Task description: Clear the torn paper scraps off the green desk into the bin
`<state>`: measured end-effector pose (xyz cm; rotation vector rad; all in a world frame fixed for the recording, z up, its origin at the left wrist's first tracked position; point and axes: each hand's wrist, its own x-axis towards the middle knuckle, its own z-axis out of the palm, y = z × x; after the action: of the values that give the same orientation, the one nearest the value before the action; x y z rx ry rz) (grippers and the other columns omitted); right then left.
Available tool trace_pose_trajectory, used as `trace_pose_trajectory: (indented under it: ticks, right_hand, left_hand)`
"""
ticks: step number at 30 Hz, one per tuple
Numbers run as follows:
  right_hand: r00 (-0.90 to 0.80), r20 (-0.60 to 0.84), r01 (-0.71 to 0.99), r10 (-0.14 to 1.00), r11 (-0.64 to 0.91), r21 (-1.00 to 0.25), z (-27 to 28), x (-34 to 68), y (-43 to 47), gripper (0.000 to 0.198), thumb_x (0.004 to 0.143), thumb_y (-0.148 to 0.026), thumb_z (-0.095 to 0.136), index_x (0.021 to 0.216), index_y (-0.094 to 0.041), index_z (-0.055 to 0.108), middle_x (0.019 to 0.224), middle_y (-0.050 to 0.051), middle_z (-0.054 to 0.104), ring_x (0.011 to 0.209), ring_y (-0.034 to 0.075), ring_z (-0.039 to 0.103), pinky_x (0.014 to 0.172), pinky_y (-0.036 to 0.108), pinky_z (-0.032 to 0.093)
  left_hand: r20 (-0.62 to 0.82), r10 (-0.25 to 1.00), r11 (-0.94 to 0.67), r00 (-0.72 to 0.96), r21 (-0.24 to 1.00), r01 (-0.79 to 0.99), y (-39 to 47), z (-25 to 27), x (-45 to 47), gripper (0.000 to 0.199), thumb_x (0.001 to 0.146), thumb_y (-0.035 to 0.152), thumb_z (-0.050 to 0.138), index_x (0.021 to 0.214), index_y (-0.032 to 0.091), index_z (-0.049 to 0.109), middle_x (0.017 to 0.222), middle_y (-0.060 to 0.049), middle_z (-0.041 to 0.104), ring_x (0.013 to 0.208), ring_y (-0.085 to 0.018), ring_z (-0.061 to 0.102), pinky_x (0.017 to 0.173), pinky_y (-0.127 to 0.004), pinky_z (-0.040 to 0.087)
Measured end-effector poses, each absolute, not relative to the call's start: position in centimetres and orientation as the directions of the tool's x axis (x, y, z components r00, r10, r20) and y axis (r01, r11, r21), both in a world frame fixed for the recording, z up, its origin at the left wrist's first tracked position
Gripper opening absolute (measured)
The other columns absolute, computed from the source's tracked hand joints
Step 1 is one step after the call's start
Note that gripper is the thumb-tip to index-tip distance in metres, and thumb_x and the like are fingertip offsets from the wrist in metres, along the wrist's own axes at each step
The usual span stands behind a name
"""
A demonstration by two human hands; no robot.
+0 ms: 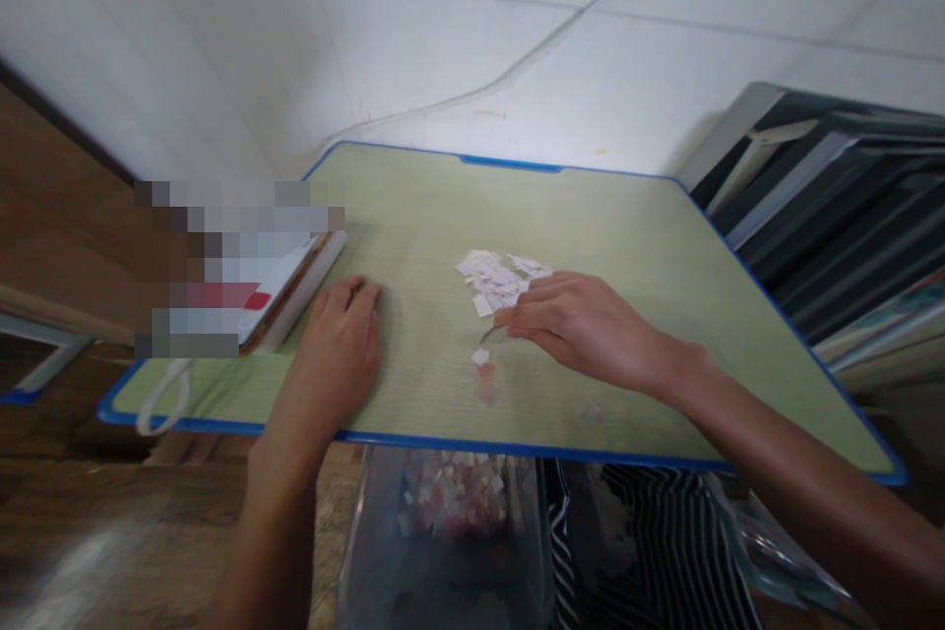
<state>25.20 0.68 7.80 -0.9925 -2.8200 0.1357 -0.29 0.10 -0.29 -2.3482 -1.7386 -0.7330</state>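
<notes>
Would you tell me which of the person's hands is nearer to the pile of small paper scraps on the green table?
Right. The right hand has its fingertips at the pile of paper scraps; the left hand rests flat on the table, well off to the pile's left.

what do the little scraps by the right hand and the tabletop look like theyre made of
The scraps look like thin paper, matt white and pale pink: flat, small, irregular pieces lying loosely heaped beside the right hand. The tabletop looks like a laminated board with a matt green, finely striped surface, edged in a glossy blue band, likely plastic. The left hand rests flat on it, which suggests it is rigid.
</notes>
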Motion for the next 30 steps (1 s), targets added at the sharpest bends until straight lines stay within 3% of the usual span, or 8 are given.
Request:
trace_pose_trajectory:
  ticks: [6,13,18,23,30]
  right_hand:
    - [-0.742,0.105,0.666,0.662,0.746,0.005,7.2,24.7,1.3,0.021,0.088,-0.012,0.051,0.092,-0.018,0.070,0.082,0.004,0.072,0.079,0.018,0.065,0.066,0.030,0.038]
    - [-0.695,0.137,0.714,0.706,0.700,0.019,7.5,27.6,0.1,0.021,0.088,-0.011,0.051,0.090,-0.019,0.070,0.081,0.004,0.072,0.076,0.017,0.065,0.065,0.030,0.039]
    - [-0.732,0.189,0.673,0.655,0.738,0.048,7.9,26.6,-0.2,0.017,0.088,-0.013,0.054,0.092,-0.020,0.069,0.080,0.002,0.071,0.076,0.017,0.064,0.066,0.030,0.038]
    - [-0.785,0.130,0.619,0.606,0.771,0.145,7.7,24.5,0.4,0.021,0.090,-0.011,0.051,0.098,-0.020,0.067,0.083,0.003,0.071,0.081,0.017,0.063,0.066,0.030,0.036]
    - [-0.702,0.127,0.712,0.701,0.694,0.108,7.8,30.0,-1.0,0.024,0.087,-0.008,0.048,0.090,-0.019,0.069,0.078,0.004,0.071,0.075,0.018,0.064,0.067,0.031,0.041]
  left_hand:
    - [0.453,0.861,-0.326,0.232,0.142,0.934,0.2,-0.2,-0.3,0.041,0.086,0.016,0.028,0.112,0.001,0.055,0.114,-0.021,0.053,0.109,-0.031,0.049,0.097,-0.044,0.040]
    - [0.463,0.855,-0.336,0.231,0.155,0.929,0.2,-0.3,-0.2,0.040,0.087,0.016,0.028,0.112,0.001,0.055,0.112,-0.021,0.053,0.108,-0.031,0.049,0.096,-0.046,0.040]
    - [0.458,0.856,-0.343,0.241,0.153,0.927,0.2,-0.1,-0.2,0.042,0.085,0.015,0.028,0.111,-0.004,0.056,0.111,-0.024,0.054,0.107,-0.033,0.050,0.095,-0.046,0.041]
    - [0.450,0.861,-0.333,0.236,0.150,0.931,0.1,0.0,-0.2,0.043,0.086,0.016,0.027,0.112,-0.003,0.056,0.112,-0.023,0.054,0.108,-0.032,0.050,0.096,-0.045,0.041]
    - [0.442,0.869,-0.328,0.221,0.182,0.927,0.2,-0.2,-0.3,0.038,0.086,0.017,0.029,0.111,0.004,0.054,0.113,-0.021,0.053,0.111,-0.031,0.049,0.098,-0.045,0.040]
